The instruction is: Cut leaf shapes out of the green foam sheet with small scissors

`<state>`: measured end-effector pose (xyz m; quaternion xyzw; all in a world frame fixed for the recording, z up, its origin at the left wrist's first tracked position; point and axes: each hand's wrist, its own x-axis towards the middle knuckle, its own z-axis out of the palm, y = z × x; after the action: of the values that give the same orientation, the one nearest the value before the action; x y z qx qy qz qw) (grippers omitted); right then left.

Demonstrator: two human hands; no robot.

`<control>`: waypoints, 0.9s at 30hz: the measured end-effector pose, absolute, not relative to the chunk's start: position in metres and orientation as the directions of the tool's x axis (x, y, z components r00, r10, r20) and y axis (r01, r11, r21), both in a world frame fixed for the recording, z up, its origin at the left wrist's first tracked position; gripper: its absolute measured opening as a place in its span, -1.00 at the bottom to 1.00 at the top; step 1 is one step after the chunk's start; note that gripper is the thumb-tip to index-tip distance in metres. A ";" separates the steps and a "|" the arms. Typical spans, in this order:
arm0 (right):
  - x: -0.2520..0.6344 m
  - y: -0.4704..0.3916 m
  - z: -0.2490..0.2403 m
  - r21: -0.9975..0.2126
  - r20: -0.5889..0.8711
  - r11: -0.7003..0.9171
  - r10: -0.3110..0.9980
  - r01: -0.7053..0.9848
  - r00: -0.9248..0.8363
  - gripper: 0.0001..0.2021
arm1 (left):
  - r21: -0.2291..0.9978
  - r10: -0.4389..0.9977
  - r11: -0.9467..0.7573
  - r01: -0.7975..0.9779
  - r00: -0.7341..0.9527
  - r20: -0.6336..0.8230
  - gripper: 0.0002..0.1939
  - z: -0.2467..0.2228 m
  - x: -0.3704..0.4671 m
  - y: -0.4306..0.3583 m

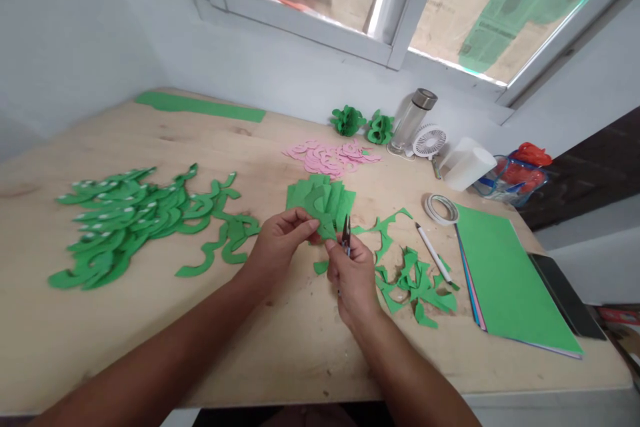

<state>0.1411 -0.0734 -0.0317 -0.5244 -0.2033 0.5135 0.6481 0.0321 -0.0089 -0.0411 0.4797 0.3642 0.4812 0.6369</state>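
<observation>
My left hand (293,230) pinches a small piece of green paper (320,207) in front of my body. Held in my right hand (354,273) is a pair of scissors (346,235), its dark blades pointing away from me. The right fingertips also touch the lower edge of that green piece. Just behind both hands lies a fanned stack of green paper squares (343,199). Curved green cut-outs (135,213), many with white tabs, are heaped on the left. Green scraps (417,280) are scattered to the right of my right hand.
Pink cut-outs (330,157) lie farther back, near two green paper ornaments (349,120), a glass bottle (413,120) and a small fan (430,141). On the right are a tape roll (441,209), a white pen (433,252), coloured sheets (515,280) and a dark phone-like slab (567,295).
</observation>
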 end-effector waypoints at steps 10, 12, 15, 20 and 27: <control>0.139 -0.074 -0.026 -0.882 -0.285 -0.085 0.880 -0.464 0.381 -0.72 | 0.975 0.949 0.097 -0.199 0.314 -0.030 -0.84 -0.039 0.034 -0.014; 0.139 -0.074 -0.027 -0.880 -0.287 -0.092 0.886 -0.467 0.365 -0.72 | 0.973 0.951 0.102 -0.208 0.307 -0.034 -0.84 -0.039 0.034 -0.013; 0.143 -0.074 -0.028 -0.877 -0.286 -0.088 0.885 -0.472 0.367 -0.70 | 0.968 0.954 0.101 -0.231 0.298 -0.028 -0.87 -0.039 0.032 -0.011; 0.151 -0.071 -0.027 -0.880 -0.268 -0.043 0.867 -0.472 0.420 -0.67 | 0.979 0.919 0.109 -0.170 0.393 -0.034 -0.87 -0.035 0.031 -0.009; 0.150 -0.070 -0.027 -0.892 -0.262 -0.037 0.854 -0.451 0.448 -0.69 | 0.989 0.919 0.081 -0.123 0.394 -0.027 -0.86 -0.029 0.033 -0.012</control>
<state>0.1505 -0.0696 -0.0275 -0.5283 -0.1909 0.4892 0.6672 0.0334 -0.0124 -0.0291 0.5404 0.3682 0.4090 0.6365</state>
